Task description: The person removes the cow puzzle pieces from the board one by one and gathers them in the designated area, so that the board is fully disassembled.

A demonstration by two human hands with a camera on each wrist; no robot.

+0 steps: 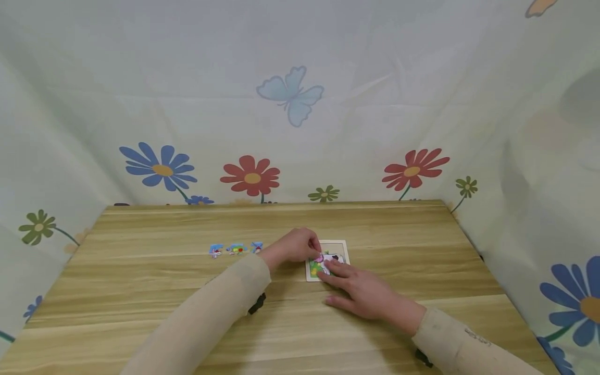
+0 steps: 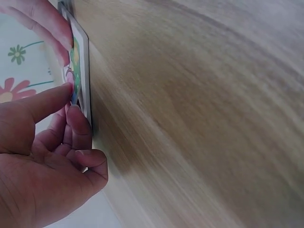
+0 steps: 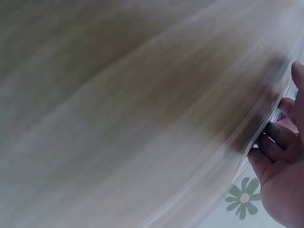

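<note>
A small jigsaw puzzle in a pale frame (image 1: 347, 251) lies on the wooden table, its lower part filled with a green, white and black picture. My left hand (image 1: 295, 245) is over the frame's left side, thumb and index finger pinching a puzzle piece (image 1: 320, 258) with pink on it. In the left wrist view, the left hand (image 2: 52, 147) has that piece at the picture's surface; whether it lies flat is hidden. From the lower right, my right hand (image 1: 363, 291) rests extended fingers on the picture. The right wrist view shows the right hand (image 3: 285, 161) at the frame's edge.
Three loose puzzle pieces lie in a row left of the frame: a left one (image 1: 216, 250), a middle one (image 1: 237, 249) and a right one (image 1: 257, 247). A flowered cloth (image 1: 290, 156) rises behind the table's (image 1: 154, 291) far edge and along both sides.
</note>
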